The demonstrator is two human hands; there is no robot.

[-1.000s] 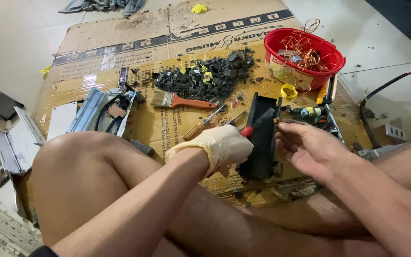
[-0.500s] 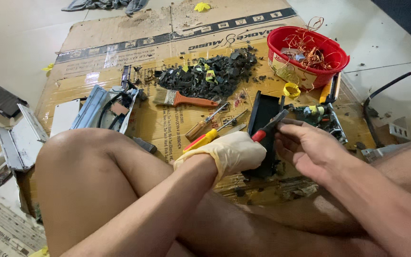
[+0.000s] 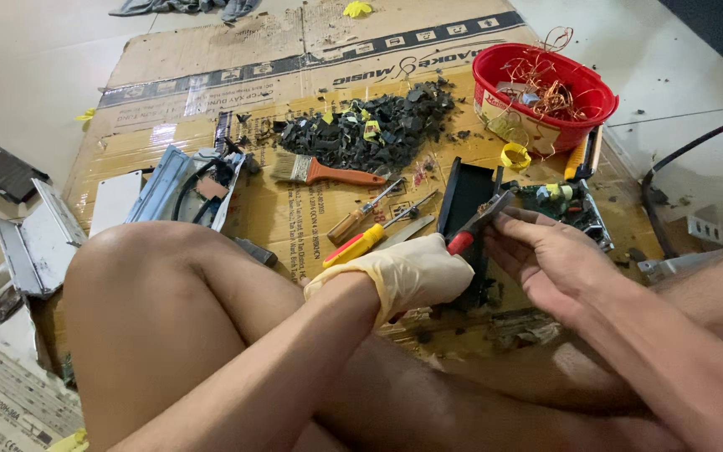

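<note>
Bright even daylight, soft shadows, sharp focus, slight wide-angle stretch.

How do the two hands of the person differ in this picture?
The left hand wears a pale rubber glove, while the right hand is bare. The left hand is closed around the red handle of a pair of pliers; the right hand lies more open, its fingers touching the tool's tip. The left hand reaches across the raised knee; the right comes from the other side. Both work over the black casing on the cardboard.
</note>
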